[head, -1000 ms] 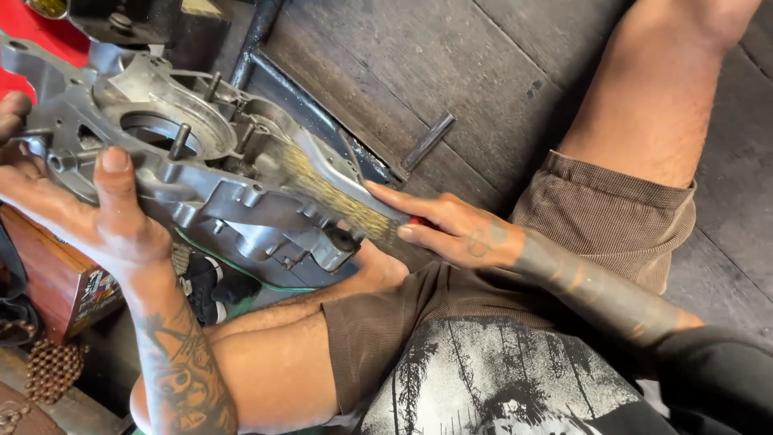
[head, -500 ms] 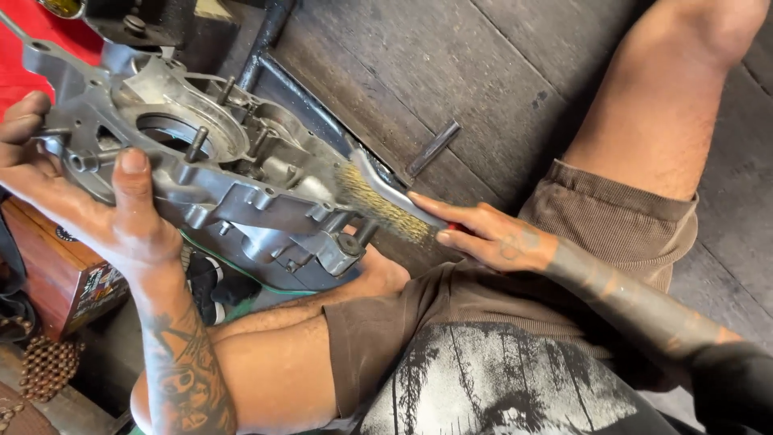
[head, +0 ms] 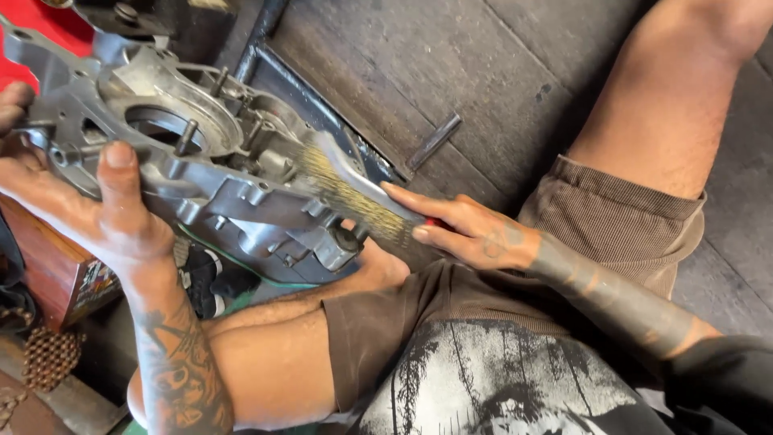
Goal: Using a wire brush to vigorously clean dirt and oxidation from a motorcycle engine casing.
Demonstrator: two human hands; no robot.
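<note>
over the person's lap, a grey metal casing point(head: 201, 177) is held up, tilted, its lower right corner resting near the bent left knee point(head: 378, 270). left hand point(head: 88, 209) grips the casing's left edge: the thumb lies pressed flat across its face, the fingers wrap behind the rim, one fingertip showing at the far left. right hand point(head: 467, 234) is closed around a wire brush point(head: 354, 197), index finger stretched along the brush's back, a bit of red handle showing under the fingers. the brass-coloured bristles lie against the casing's right edge, just beside a round boss at the lower right corner. the casing's face shows a large round opening with several studs standing around it.

behind the casing, on the dark plank floor point(head: 483, 72), a black metal bar point(head: 314, 89) runs diagonally, and a small flat metal strip point(head: 433, 141) lies apart from it. at the left edge, under the left wrist, stands a brown wooden box point(head: 48, 274), with a chain point(head: 44, 362) heaped below it. a red surface point(head: 48, 24) shows at the top left corner.
</note>
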